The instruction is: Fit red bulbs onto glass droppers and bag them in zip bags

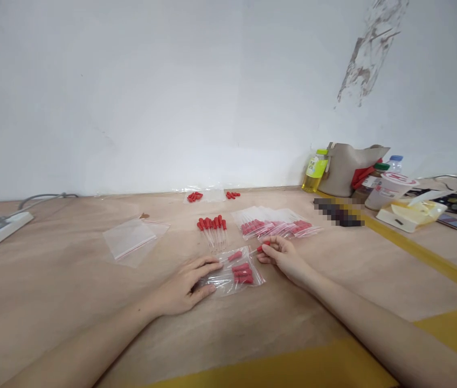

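Note:
A clear zip bag [222,285] lies flat on the table with several red-bulbed glass droppers inside. My left hand [184,283] rests on its left side, fingers stretched out and thumb spread apart. At the bag's right edge, my right hand [281,256] pinches a dropper by its red bulb [263,247]. This dropper's thin tube points left toward the bag; whether its tip is inside, I cannot tell. Just beyond the bag lies a row of loose droppers [213,226], bulbs pointing away from me. Filled zip bags [277,222] overlap behind my right hand.
Flat zip bags [131,240] lie at left, near a power strip [6,231]. Red bulbs [195,197] sit on clear plastic by the wall. At right stand a yellow drink bottle [314,171], a grey bag [339,170] and a paper cup [388,192]; a phone [456,221] lies beyond.

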Motion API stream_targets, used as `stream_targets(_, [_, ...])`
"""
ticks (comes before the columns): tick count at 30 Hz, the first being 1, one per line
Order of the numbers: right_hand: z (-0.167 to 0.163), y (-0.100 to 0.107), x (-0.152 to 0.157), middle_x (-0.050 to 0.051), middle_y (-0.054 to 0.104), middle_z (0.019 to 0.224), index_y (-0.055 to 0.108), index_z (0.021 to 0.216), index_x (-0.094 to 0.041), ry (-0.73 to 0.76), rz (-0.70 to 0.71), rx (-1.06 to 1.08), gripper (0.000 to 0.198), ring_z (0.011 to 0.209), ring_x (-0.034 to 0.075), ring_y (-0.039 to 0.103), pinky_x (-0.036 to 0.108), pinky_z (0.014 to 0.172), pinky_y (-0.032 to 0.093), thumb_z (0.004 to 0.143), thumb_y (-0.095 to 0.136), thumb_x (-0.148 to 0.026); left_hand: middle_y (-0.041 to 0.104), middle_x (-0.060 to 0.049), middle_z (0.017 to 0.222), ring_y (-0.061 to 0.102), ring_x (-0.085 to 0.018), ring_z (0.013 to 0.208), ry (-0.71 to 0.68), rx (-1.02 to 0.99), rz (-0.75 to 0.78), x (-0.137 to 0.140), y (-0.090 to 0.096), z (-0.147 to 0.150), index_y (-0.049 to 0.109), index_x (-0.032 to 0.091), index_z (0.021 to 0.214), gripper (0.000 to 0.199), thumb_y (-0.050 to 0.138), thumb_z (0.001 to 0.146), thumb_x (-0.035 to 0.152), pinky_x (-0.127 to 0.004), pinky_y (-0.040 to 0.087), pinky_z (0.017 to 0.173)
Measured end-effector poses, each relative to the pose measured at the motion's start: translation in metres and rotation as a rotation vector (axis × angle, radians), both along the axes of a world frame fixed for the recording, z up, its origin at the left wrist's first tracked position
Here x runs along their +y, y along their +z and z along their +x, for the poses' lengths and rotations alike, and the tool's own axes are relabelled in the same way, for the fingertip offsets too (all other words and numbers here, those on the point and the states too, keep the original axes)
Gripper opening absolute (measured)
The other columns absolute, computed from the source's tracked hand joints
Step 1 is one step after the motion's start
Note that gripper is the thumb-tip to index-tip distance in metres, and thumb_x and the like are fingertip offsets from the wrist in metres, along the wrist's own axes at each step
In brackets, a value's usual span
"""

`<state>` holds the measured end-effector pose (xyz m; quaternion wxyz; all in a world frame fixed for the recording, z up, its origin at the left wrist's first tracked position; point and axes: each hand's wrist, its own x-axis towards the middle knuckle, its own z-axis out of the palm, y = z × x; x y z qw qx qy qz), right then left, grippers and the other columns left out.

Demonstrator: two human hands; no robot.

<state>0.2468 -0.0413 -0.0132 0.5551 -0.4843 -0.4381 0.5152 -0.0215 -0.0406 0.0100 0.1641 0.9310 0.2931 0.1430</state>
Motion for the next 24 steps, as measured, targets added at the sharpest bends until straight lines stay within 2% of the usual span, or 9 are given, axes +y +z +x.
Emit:
stream_targets(2, [0.000,0.000,-0.001,-0.003,0.055,0.063,0.050,0.078,-0.017,0.071,0.023,-0.129,0.030,0.051,0.007,0.052,0.023,0.054,0.045,0.059,0.068,-0.032,0.037,-0.005,0.133,0.037,-0.021,0.120,-0.005,0.000,0.002,-0.001,0.001,0.000,0.037,0.027,0.128,0.042,0.041,0.087,0.032,-0.038,0.033,0.100])
stream_targets(6, [-0.005,-0.003,0.002,-0.005,0.050,0.051,0.059,0.074,-0.014,0.107,0.079,-0.377,0.025,0.046,0.006,0.043,0.020,0.046,0.036,0.059,0.067,-0.032,0.040,-0.005,0.131,0.039,-0.021,0.118,0.004,-0.016,0.003,-0.002,0.002,0.000,0.035,0.026,0.129,0.043,0.042,0.087,0.032,-0.038,0.034,0.098])
stream_targets(12, [-0.008,-0.010,0.010,0.002,0.062,0.067,0.064,0.078,-0.014,0.086,0.199,-0.570,0.021,0.056,0.011,0.051,0.023,0.053,0.041,0.063,0.062,-0.028,0.041,-0.006,0.131,0.040,-0.022,0.117,0.014,-0.028,0.000,-0.002,0.001,0.001,0.035,0.025,0.129,0.044,0.043,0.087,0.032,-0.039,0.034,0.098])
stream_targets(15, [-0.005,-0.010,0.011,0.002,0.061,0.064,0.063,0.073,-0.014,0.050,0.210,-0.667,0.016,0.057,0.012,0.052,0.022,0.052,0.041,0.062,0.062,-0.025,0.042,-0.006,0.130,0.040,-0.022,0.117,0.012,-0.037,-0.007,-0.002,0.002,0.001,0.035,0.025,0.129,0.044,0.043,0.086,0.033,-0.039,0.035,0.098])
stream_targets(18, [-0.008,-0.007,0.006,0.001,0.060,0.062,0.063,0.075,-0.014,0.123,0.223,-0.633,0.015,0.054,0.011,0.052,0.021,0.050,0.040,0.063,0.060,-0.024,0.043,-0.006,0.130,0.040,-0.022,0.117,0.009,-0.047,-0.001,-0.002,0.002,0.001,0.036,0.024,0.129,0.044,0.044,0.086,0.032,-0.040,0.034,0.098])
stream_targets(22, [-0.015,-0.001,-0.002,0.000,0.060,0.068,0.058,0.084,-0.015,0.282,0.175,-0.434,0.020,0.052,0.009,0.052,0.021,0.047,0.040,0.070,0.055,-0.029,0.043,-0.006,0.129,0.041,-0.022,0.116,0.009,-0.044,-0.001,-0.003,0.003,0.002,0.036,0.024,0.129,0.044,0.043,0.086,0.032,-0.039,0.035,0.098])
stream_targets(24, [-0.016,0.002,-0.004,-0.001,0.059,0.070,0.052,0.087,-0.016,0.251,0.120,-0.348,0.024,0.045,0.007,0.049,0.020,0.043,0.039,0.070,0.056,-0.032,0.043,-0.006,0.130,0.041,-0.022,0.116,0.014,-0.035,-0.007,-0.002,0.002,0.002,0.036,0.024,0.129,0.044,0.043,0.086,0.032,-0.039,0.034,0.098])
